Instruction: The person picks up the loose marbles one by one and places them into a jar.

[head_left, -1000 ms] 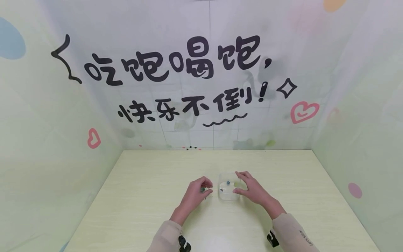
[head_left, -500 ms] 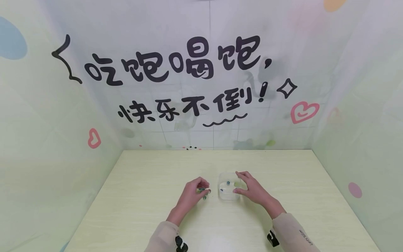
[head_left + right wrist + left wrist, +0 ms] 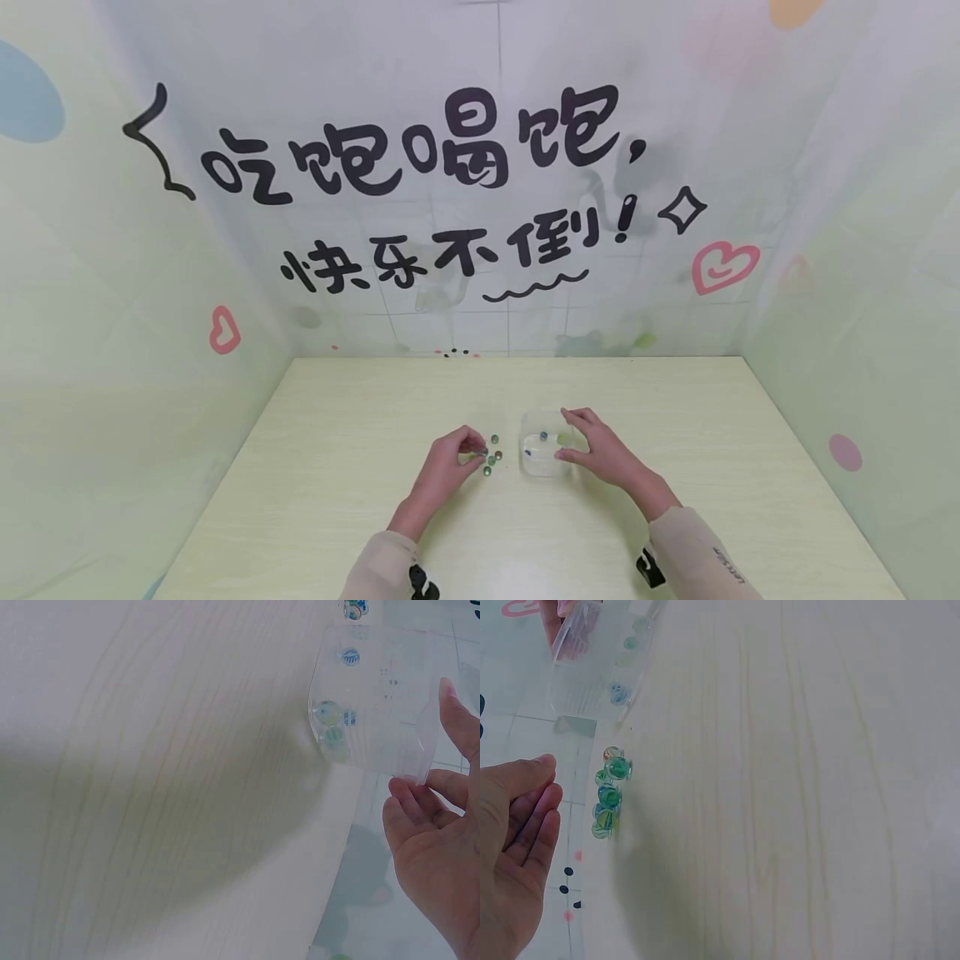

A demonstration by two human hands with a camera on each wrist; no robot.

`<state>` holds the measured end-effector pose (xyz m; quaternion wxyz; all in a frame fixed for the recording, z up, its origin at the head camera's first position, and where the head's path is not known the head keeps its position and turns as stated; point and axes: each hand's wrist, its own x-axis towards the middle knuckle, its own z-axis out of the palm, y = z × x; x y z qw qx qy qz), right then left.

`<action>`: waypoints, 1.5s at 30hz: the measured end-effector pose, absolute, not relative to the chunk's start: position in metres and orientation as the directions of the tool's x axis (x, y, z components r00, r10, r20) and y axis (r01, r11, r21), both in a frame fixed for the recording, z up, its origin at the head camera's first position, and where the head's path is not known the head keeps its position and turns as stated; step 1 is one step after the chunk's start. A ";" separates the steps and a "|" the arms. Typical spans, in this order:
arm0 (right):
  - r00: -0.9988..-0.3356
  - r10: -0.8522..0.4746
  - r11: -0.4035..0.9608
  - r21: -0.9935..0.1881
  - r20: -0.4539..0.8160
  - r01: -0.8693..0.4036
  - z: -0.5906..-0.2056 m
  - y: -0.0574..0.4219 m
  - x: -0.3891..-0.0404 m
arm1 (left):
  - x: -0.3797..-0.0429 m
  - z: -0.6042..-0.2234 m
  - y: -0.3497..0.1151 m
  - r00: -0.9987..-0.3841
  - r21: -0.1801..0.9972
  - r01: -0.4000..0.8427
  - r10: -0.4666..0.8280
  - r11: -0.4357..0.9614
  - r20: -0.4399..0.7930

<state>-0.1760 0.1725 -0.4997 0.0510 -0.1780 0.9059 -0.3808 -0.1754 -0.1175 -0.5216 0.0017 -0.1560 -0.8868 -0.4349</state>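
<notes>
My left hand [image 3: 448, 463] is low over the table beside a loose group of glass marbles [image 3: 492, 460], mostly green with a reddish one. In the left wrist view the marbles [image 3: 609, 796] lie apart from the hand [image 3: 521, 840], whose fingers are relaxed and show nothing between them. To their right stands a clear plastic box [image 3: 531, 470]. My right hand [image 3: 609, 457] grips its right side, thumb and fingers on the wall. Several marbles [image 3: 328, 714] lie inside the box, against its bottom in the right wrist view.
The pale wood-grain table [image 3: 337, 433] reaches back to a printed wall [image 3: 465, 325] with large black lettering. Side walls [image 3: 862, 375] rise along its left and right edges.
My left hand has drawn back a little to the left and released marbles, which now lie on the table. My right hand and the box have stayed in place.
</notes>
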 end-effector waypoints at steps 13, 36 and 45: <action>-0.931 -0.364 0.641 -0.714 0.041 -0.282 -0.501 0.173 -0.177 | -0.176 -0.532 -0.125 -0.953 0.749 0.285 0.259 0.598 0.156; -0.933 -0.358 0.645 -0.711 0.045 -0.281 -0.500 0.173 -0.176 | -0.177 -0.542 -0.117 -0.983 0.716 0.181 0.107 0.674 0.148; -0.933 -0.357 0.642 -0.714 0.042 -0.279 -0.500 0.173 -0.176 | -0.176 -0.543 -0.112 -0.992 0.700 0.107 0.032 0.706 0.120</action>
